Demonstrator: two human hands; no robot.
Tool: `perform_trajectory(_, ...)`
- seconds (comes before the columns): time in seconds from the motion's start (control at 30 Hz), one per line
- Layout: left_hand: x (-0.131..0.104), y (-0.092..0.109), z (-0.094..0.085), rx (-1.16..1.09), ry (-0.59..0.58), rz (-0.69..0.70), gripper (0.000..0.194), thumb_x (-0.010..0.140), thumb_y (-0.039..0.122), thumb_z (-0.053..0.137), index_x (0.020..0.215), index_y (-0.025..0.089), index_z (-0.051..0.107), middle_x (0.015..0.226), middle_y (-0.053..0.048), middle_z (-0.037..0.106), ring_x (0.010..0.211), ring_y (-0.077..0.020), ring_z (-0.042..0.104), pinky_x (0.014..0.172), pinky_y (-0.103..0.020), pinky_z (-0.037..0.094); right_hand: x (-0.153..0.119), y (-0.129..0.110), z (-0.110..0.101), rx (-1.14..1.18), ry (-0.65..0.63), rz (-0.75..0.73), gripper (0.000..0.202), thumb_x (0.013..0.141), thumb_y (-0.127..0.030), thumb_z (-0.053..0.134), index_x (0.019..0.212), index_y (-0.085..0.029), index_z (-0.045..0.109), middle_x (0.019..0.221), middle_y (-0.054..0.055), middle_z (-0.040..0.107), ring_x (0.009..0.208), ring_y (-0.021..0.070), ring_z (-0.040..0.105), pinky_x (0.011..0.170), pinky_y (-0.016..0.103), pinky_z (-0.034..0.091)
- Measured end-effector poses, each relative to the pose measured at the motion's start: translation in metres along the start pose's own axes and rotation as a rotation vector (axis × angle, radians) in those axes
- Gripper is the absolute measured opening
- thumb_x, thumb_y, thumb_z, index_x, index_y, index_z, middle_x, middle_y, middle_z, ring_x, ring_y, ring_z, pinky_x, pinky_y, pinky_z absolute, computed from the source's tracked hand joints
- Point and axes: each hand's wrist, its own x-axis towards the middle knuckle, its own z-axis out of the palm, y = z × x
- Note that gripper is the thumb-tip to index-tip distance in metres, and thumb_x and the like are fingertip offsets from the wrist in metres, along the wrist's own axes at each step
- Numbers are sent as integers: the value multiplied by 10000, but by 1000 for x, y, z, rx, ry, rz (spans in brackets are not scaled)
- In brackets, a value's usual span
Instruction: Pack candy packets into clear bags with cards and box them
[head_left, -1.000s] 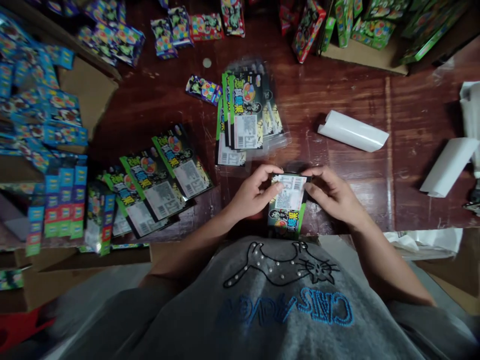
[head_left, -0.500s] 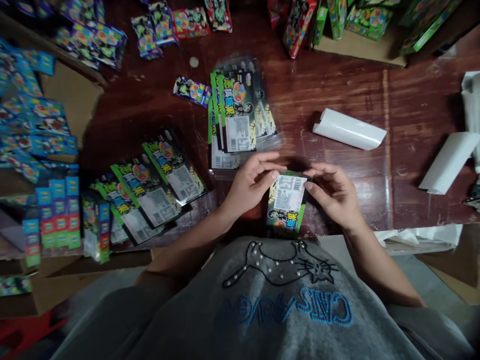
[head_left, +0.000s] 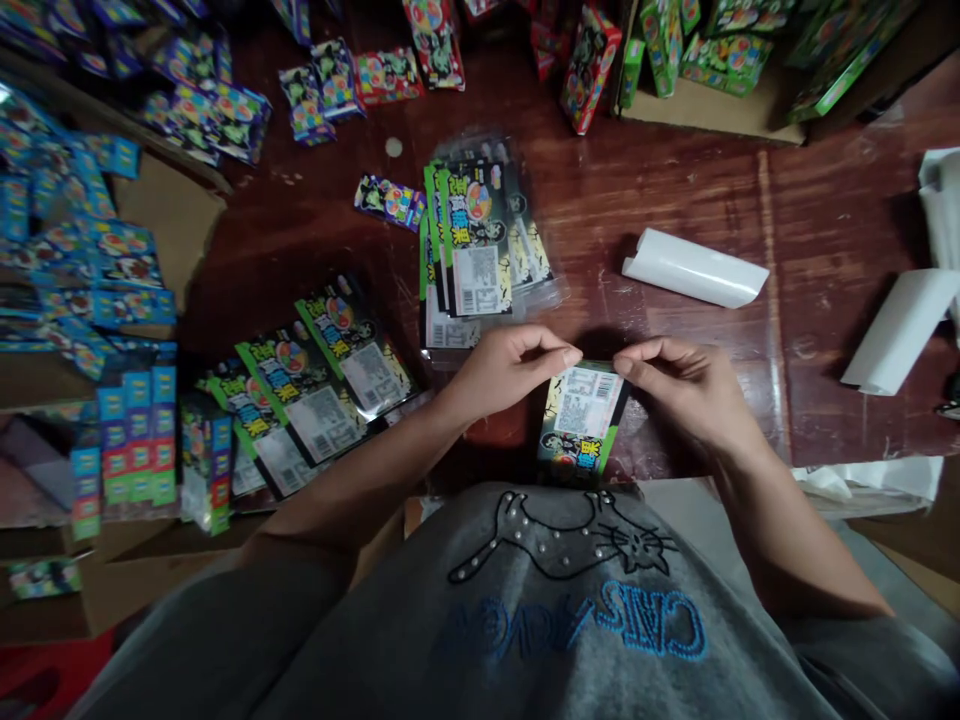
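at the near edge of the dark red-brown wooden desk [head_left: 675,190], my left hand [head_left: 499,375] and my right hand [head_left: 686,385] each pinch a top corner of a flat black-and-green printed packet in a clear sleeve [head_left: 581,420], thumbs and forefingers closed on its upper edge; the packet hangs just over the near edge, in front of my grey sweatshirt [head_left: 555,600]. judging by what lies around, much is done and much is left: a fanned row of sleeved packets [head_left: 315,385] rests to my left near the edge, and a stack of packets in clear sleeves [head_left: 476,250] sits just beyond my hands, while loose small colourful boxes [head_left: 352,75] are scattered along the far edge. blue printed cartons [head_left: 82,240] crowd the left side on brown cardboard [head_left: 176,200]; green cartons [head_left: 720,50] fill the far right corner. a curled white paper sheet [head_left: 694,268] lies right of centre, another white sheet [head_left: 896,330] near the right edge. the light is dim, the varnish scuffed.
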Motion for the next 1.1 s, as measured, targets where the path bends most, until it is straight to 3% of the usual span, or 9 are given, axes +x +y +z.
perform_trajectory(0.13, 1, -9, -1, -35, -38, 25, 211, 892, 376, 826, 985, 188, 808, 1020, -67, 840, 921, -166, 773, 873, -309, 608, 2, 1, -8, -10, -113, -79, 175, 898, -436, 858, 936, -266, 841, 994, 26, 837, 910, 181, 757, 884, 341, 599)
perform_trajectory(0.33, 6, -6, 1, -22, -59, 27, 171, 900, 331, 815, 982, 184, 789, 987, -60, 826, 892, -150, 761, 856, -292, 613, 9, 4, -14, 110, -146, 60, 245, 848, -480, 902, 882, -252, 819, 879, 7, 817, 780, 146, 721, 778, 298, 586)
perform_trajectory(0.53, 11, -7, -2, 52, -133, 102, 134, 955, 338, 784, 984, 208, 798, 1066, -60, 838, 974, -163, 786, 926, -313, 616, 6, -6, -38, -138, -313, -277, 178, 991, -433, 764, 995, -279, 853, 1139, 65, 829, 1094, 225, 768, 970, 387, 606)
perform_trajectory(0.6, 17, -8, -3, 149, -144, 173, 117, 978, 327, 763, 992, 215, 796, 1101, -60, 823, 1019, -170, 775, 982, -338, 608, 13, -6, -53, -372, -201, -415, 232, 1002, -442, 743, 1150, -295, 844, 1358, 100, 765, 1303, 293, 695, 1123, 492, 546)
perform_trajectory(0.67, 24, -6, -2, 296, -136, 248, 88, 986, 297, 749, 976, 225, 797, 1202, -72, 788, 1125, -195, 749, 1079, -392, 581, 27, 0, -68, -630, 39, -486, 434, 946, -483, 799, 1338, -298, 778, 1541, 135, 644, 1451, 392, 564, 1220, 631, 432)
perform_trajectory(0.77, 37, 3, 3, 491, -66, 319, 48, 984, 246, 741, 1003, 234, 784, 1378, -90, 707, 1294, -240, 686, 1180, -468, 526, 52, 17, -88, -870, 240, -469, 711, 858, -499, 872, 1490, -255, 655, 1555, 187, 607, 1494, 500, 453, 1217, 769, 333)
perform_trajectory(0.87, 53, 20, 7, 536, 27, 406, 317, 926, 231, 819, 1228, 255, 723, 1518, -105, 629, 1456, -284, 589, 1261, -517, 459, 67, 25, -102, -742, 248, -441, 665, 901, -492, 818, 1470, -217, 613, 1307, 166, 736, 1294, 423, 627, 1130, 701, 470)
perform_trajectory(1.0, 79, 43, 4, 425, 55, 450, 995, 683, 382, 1036, 1542, 295, 541, 1698, -153, 459, 1609, -410, 412, 1268, -591, 425, 65, 7, -109, -207, 52, -298, 638, 891, -610, 809, 1400, -264, 637, 1125, 66, 779, 918, 233, 734, 790, 389, 630)
perform_trajectory(1.1, 94, 48, 4, 195, -61, 364, 1132, 632, 503, 1045, 1598, 299, 492, 1564, -170, 603, 1458, -411, 593, 1122, -547, 550, 62, -10, -107, -32, -166, -108, 624, 852, -645, 844, 1330, -271, 702, 1084, 50, 805, 804, 181, 726, 651, 305, 599)
